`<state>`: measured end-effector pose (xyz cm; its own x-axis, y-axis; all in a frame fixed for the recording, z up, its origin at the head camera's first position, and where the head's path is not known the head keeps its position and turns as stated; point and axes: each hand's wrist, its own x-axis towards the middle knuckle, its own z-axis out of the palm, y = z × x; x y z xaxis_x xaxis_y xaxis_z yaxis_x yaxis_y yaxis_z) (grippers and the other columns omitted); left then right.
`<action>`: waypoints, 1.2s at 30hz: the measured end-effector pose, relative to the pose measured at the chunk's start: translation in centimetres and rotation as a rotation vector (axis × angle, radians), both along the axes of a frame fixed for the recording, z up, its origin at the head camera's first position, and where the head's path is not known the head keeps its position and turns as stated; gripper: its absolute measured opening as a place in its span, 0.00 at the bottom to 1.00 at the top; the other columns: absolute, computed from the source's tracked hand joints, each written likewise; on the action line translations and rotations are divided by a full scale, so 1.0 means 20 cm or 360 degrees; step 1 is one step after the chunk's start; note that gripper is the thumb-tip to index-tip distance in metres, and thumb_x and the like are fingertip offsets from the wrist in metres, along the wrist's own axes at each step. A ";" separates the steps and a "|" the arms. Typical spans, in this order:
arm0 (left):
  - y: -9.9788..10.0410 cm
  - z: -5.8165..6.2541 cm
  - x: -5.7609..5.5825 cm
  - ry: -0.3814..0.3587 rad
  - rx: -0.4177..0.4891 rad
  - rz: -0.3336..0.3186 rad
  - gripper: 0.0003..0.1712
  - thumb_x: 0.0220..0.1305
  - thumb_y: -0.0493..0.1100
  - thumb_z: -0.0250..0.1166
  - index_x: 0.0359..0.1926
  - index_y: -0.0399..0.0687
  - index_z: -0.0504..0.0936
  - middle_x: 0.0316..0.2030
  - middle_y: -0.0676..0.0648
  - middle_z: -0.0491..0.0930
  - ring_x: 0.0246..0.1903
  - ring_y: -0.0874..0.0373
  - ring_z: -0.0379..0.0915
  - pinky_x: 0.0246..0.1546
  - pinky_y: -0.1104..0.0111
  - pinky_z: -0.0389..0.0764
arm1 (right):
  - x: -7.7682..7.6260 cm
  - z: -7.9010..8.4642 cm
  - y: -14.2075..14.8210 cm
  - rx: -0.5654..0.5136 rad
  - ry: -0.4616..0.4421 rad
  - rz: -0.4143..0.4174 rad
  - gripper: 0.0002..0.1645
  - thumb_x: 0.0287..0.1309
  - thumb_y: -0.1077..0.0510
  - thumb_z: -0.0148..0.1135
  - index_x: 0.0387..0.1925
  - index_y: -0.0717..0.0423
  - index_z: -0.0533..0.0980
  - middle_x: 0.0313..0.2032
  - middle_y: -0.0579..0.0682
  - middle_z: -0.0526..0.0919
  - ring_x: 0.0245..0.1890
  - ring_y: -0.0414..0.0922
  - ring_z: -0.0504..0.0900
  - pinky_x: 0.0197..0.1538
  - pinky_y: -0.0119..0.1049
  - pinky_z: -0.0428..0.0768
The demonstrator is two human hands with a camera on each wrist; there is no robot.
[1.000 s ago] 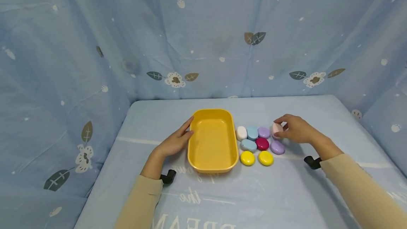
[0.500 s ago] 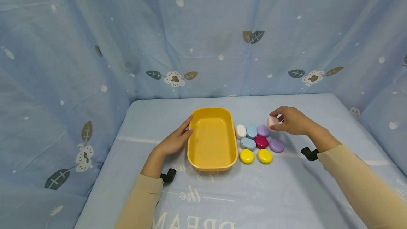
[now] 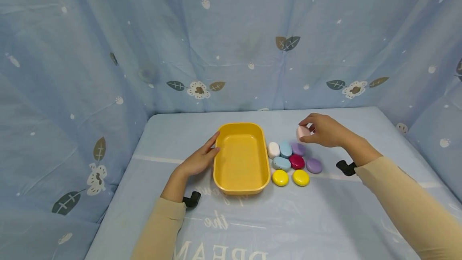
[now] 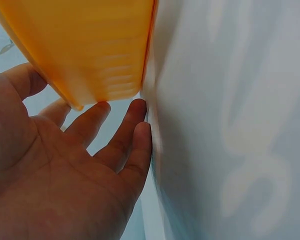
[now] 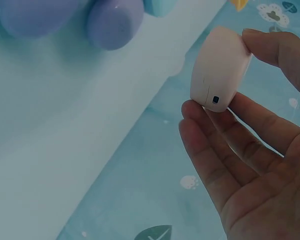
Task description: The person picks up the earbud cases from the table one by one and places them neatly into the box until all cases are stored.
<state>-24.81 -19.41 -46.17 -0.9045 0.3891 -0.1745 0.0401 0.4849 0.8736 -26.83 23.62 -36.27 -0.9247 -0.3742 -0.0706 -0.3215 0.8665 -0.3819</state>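
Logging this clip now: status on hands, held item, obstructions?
Left hand touching side of yellow tray. Right hand pinching pink piece, held aloft. Low pieces between it and tray, no tall obstacle seen.

left sleeve point(image 3: 160, 226): long, plain beige, creased near cuff | right sleeve point(image 3: 408, 204): matching beige | left wrist piece point(image 3: 192, 199): 1, black, small, bent | right wrist piece point(image 3: 346, 168): 1, black, similarly angled | hands point(image 3: 196, 161): 2, bare

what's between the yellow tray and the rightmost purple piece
Two pieces, seen in the head view: going right from the yellow tray, a light blue one, then a dark red one, before the purple piece.
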 end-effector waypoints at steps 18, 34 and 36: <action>-0.01 -0.01 -0.01 0.0009 -0.0020 0.0011 0.34 0.82 0.59 0.48 0.81 0.83 0.46 0.83 0.56 0.46 0.79 0.46 0.56 0.80 0.45 0.52 | -0.06 0.08 -0.20 0.0019 -0.0028 0.0101 0.35 0.61 0.47 0.74 0.65 0.60 0.77 0.56 0.58 0.81 0.51 0.54 0.82 0.54 0.49 0.87; 0.00 0.00 0.01 0.0024 -0.0004 0.0007 0.35 0.82 0.58 0.48 0.81 0.82 0.45 0.83 0.57 0.44 0.80 0.47 0.52 0.80 0.45 0.51 | -0.11 0.08 -0.39 -0.0014 0.0045 0.0309 0.32 0.61 0.49 0.74 0.62 0.61 0.80 0.57 0.58 0.82 0.51 0.55 0.82 0.53 0.47 0.86; 0.00 0.00 0.01 0.0029 0.0009 0.0002 0.35 0.82 0.57 0.48 0.82 0.81 0.45 0.83 0.57 0.45 0.80 0.46 0.54 0.80 0.45 0.51 | -0.12 0.08 -0.41 -0.0027 0.0047 0.0329 0.32 0.61 0.49 0.75 0.61 0.61 0.80 0.56 0.58 0.82 0.50 0.54 0.83 0.53 0.47 0.87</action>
<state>-24.63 -19.47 -46.24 -0.9080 0.3890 -0.1557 0.0555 0.4801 0.8755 -29.20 15.46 -34.71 -0.8296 -0.5571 -0.0365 -0.5032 0.7745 -0.3834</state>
